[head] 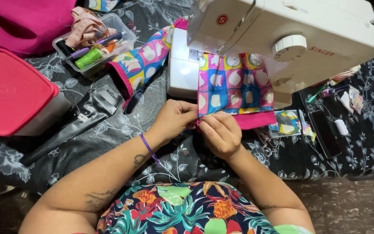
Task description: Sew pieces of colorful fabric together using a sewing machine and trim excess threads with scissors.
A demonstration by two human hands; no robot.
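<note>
1. The left hand (175,119) pinches the near edge of the patterned cloth (234,86).
2. The right hand (221,132) grips the same edge.
3. The cloth lies under the sewing machine (282,30).

fabric (234,84): pink-blue-yellow squares | sewing machine (282,30): white | box lid (11,91): red
</note>
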